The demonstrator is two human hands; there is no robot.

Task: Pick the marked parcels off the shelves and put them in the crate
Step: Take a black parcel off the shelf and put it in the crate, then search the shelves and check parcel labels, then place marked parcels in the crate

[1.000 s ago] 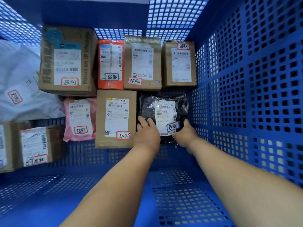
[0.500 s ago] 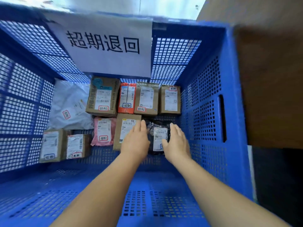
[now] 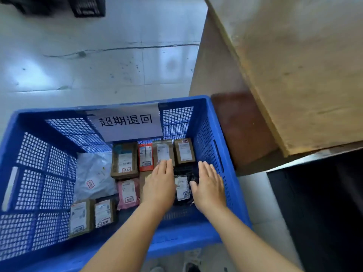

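A blue mesh crate (image 3: 214, 134) stands on the floor with a white paper sign (image 3: 127, 122) on its far wall. Several marked parcels lie flat on its bottom. A black bag parcel (image 3: 183, 185) with a white label lies near the right wall. My left hand (image 3: 159, 185) hovers above the crate with straight fingers, just left of the black parcel, over a brown box. My right hand (image 3: 209, 187) is flat and open just right of that parcel. Neither hand holds anything.
In the crate lie a white bag (image 3: 94, 173), a pink bag (image 3: 128, 193), an orange parcel (image 3: 145, 157) and several brown boxes. A wooden shelf unit (image 3: 284, 75) rises at the right, close to the crate's right rim. Pale tiled floor (image 3: 98, 65) lies beyond.
Both hands have let go of the black parcel and lifted away from it with fingers spread. The view has pulled back and up, so the whole crate and the shelf now show.
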